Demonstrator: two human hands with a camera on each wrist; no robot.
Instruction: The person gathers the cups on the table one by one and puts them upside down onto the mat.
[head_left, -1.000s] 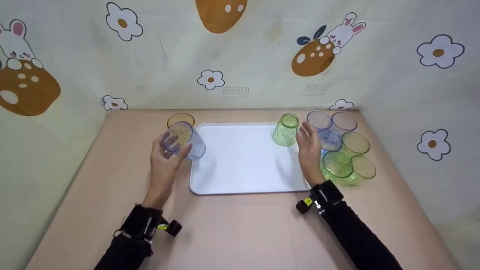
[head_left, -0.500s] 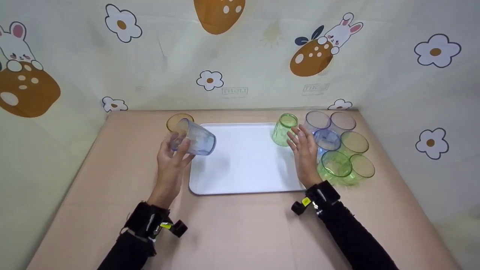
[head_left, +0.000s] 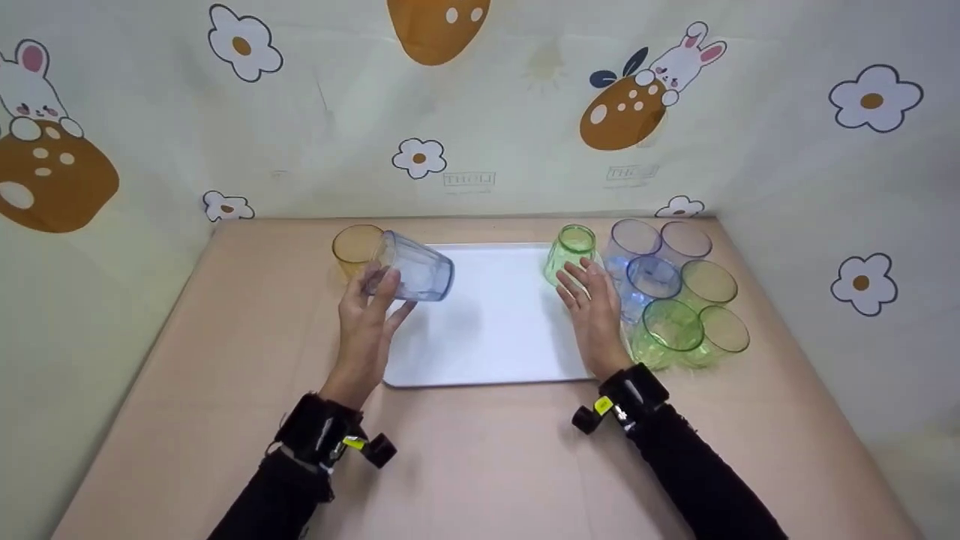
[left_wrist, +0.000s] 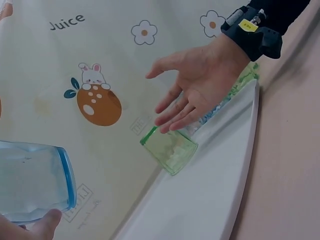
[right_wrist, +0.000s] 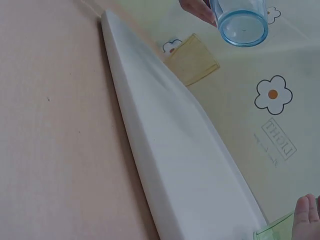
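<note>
Left hand (head_left: pixel 364 330) grips 1 blue glass (head_left: pixel 421 271) (tilted); right hand (head_left: pixel 594 319) is spread wide.

- Soft, diffuse light fills the head view; faint, blurry shadows mark the tray (head_left: pixel 499 345) near the blue glass (head_left: pixel 424 271).
- The left wrist view looks dimmer.
- A shadow edges the tray in the right wrist view.
- Head-view lettering (head_left: pixel 469 179) looks soft.
</note>
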